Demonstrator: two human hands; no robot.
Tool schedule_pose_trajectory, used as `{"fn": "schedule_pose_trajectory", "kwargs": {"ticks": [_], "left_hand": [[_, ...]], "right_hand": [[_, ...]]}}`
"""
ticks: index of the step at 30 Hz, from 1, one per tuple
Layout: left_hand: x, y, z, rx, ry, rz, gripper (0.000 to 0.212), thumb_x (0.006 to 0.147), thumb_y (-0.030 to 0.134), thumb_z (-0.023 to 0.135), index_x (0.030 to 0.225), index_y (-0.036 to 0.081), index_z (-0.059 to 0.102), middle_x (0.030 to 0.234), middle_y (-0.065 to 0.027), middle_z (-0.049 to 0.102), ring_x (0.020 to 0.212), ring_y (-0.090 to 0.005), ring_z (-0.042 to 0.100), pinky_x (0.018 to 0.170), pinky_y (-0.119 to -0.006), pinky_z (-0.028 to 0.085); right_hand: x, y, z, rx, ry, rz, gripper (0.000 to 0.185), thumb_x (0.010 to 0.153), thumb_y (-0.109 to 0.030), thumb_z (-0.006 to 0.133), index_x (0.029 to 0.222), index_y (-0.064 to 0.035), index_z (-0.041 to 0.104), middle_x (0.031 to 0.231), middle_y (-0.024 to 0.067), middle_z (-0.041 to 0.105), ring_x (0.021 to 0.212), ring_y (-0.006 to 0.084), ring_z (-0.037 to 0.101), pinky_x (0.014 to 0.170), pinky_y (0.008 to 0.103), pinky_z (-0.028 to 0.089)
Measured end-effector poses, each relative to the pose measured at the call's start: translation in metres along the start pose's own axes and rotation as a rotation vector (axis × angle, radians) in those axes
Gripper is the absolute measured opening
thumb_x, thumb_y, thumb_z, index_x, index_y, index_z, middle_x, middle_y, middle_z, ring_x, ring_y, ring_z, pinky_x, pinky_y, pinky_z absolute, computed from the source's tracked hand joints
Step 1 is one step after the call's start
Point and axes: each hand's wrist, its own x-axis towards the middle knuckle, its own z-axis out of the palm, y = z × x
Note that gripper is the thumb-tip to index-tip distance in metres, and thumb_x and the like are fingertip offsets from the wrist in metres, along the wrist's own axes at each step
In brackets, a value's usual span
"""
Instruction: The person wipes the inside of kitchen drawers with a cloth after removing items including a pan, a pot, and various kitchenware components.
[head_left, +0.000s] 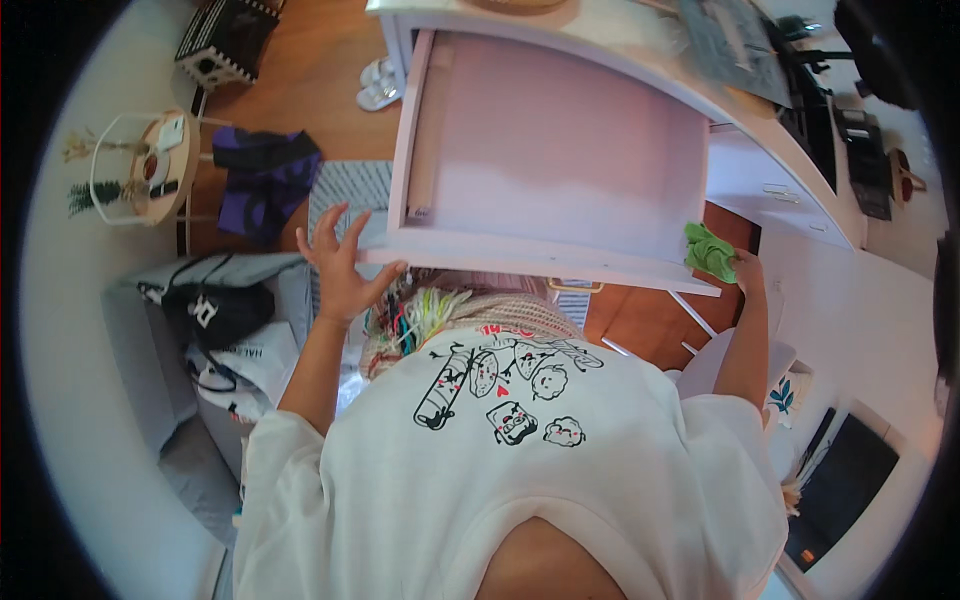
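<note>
A white drawer (555, 150) is pulled out in front of me, and a thin pale strip (435, 127) lies along its left inner side. At the drawer's right front corner, my right hand (750, 271) grips a bunched green cloth (709, 251). My left hand (337, 262) is at the left end of the drawer front (480, 251), fingers spread, thumb near the top edge; I cannot tell whether it touches. Below the front, a gold-coloured handle (574, 286) shows.
The dresser top (630, 56) holds a grey plastic bag (739, 49). On the left stand a small round side table (176, 180), a purple-and-black bag (266, 180) and a grey sofa (142, 360) with a black drawstring bag (217, 307). White sandals (377, 86) lie on the wooden floor.
</note>
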Motion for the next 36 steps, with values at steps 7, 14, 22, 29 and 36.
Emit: {"fn": "schedule_pose_trajectory", "kwargs": {"ticks": [7, 14, 22, 29, 36], "left_hand": [[0.058, 0.039, 0.0, -0.075, 0.098, 0.064, 0.029, 0.077, 0.023, 0.065, 0.103, 0.012, 0.062, 0.11, -0.0063, 0.053, 0.113, -0.0238, 0.044, 0.104, -0.048, 0.011], [0.128, 0.126, 0.046, -0.438, 0.033, 0.258, 0.029, 0.078, 0.024, 0.065, 0.103, 0.01, 0.061, 0.096, -0.0088, 0.059, 0.092, -0.0258, 0.055, 0.084, -0.039, 0.041], [0.274, 0.271, 0.122, -0.881, -0.355, -0.096, 0.043, 0.084, 0.03, 0.059, 0.114, -0.001, 0.052, 0.106, -0.016, 0.057, 0.098, -0.0271, 0.054, 0.087, -0.036, 0.042], [0.381, 0.306, 0.176, -1.382, -0.343, -0.768, 0.04, 0.086, 0.028, 0.056, 0.116, 0.004, 0.045, 0.107, -0.0159, 0.05, 0.089, -0.0301, 0.055, 0.077, -0.042, 0.046], [0.43, 0.363, 0.155, -1.189, -0.414, -0.678, 0.024, 0.089, 0.032, 0.053, 0.096, 0.009, 0.051, 0.076, -0.0038, 0.053, 0.06, -0.0185, 0.055, 0.051, -0.031, 0.047]], "right_hand": [[-0.059, -0.038, -0.114, -0.055, 1.216, 0.077, 0.03, 0.082, -0.01, 0.049, 0.109, -0.0109, 0.06, 0.098, 0.0161, 0.063, 0.092, 0.0337, 0.06, 0.078, 0.0406, 0.047], [-0.033, -0.046, -0.149, 0.051, 1.076, 0.091, 0.029, 0.084, -0.012, 0.046, 0.109, -0.0058, 0.058, 0.101, 0.018, 0.061, 0.091, 0.0362, 0.058, 0.078, 0.042, 0.045], [0.017, 0.028, -0.12, 0.635, 1.158, 0.038, 0.029, 0.081, -0.004, 0.041, 0.107, 0.0029, 0.053, 0.098, 0.0193, 0.058, 0.091, 0.0307, 0.055, 0.082, 0.0362, 0.043], [0.02, 0.016, -0.082, 1.279, 0.919, -0.162, 0.032, 0.079, 0.001, 0.038, 0.105, 0.0015, 0.055, 0.091, 0.0078, 0.054, 0.082, 0.0138, 0.051, 0.074, 0.0267, 0.043], [0.025, 0.026, -0.084, 1.484, 0.511, -0.296, 0.042, 0.072, -0.012, 0.035, 0.103, 0.0038, 0.059, 0.077, 0.0069, 0.052, 0.074, 0.0129, 0.05, 0.066, 0.0243, 0.043]]}}
